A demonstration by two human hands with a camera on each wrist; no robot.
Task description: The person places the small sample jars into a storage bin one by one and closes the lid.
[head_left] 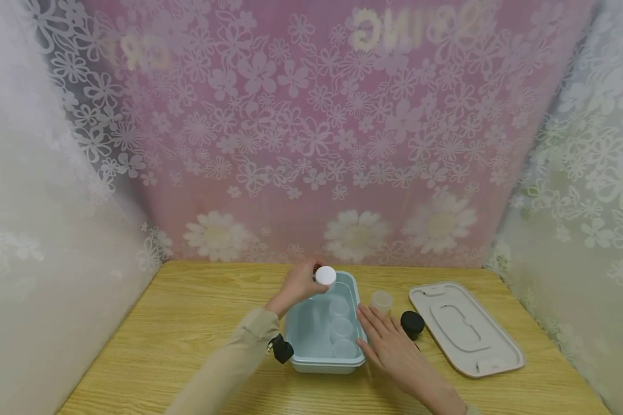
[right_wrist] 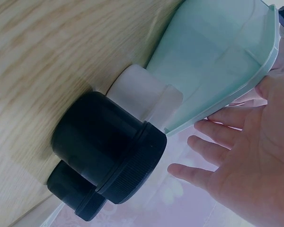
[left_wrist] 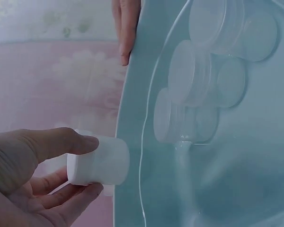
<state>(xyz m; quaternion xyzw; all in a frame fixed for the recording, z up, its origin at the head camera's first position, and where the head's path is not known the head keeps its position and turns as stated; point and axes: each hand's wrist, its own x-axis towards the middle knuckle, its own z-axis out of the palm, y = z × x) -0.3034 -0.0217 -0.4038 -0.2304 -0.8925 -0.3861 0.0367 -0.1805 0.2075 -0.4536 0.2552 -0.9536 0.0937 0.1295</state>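
My left hand [head_left: 302,282] pinches a small white lidded jar [left_wrist: 102,160] between thumb and fingers, above the far end of a pale blue plastic box [head_left: 324,363]. Three translucent lidded jars [left_wrist: 196,73] stand in a row inside that box, along its right wall. With fingers extended, my right hand [head_left: 394,351] touches the box's right rim; the palm shows in the right wrist view. Beside the box, near the right fingers, are a translucent jar [head_left: 382,300] and a black ribbed-lid jar [right_wrist: 109,146]. A smaller black jar [right_wrist: 75,189] shows behind it in the right wrist view.
A pale box lid [head_left: 467,328] with a grooved inner face lies to the right on the wooden table [head_left: 207,323]. Flowered cloth [head_left: 316,144] hangs behind the table and along both sides. A black device [head_left: 281,349] sits on the left wrist.
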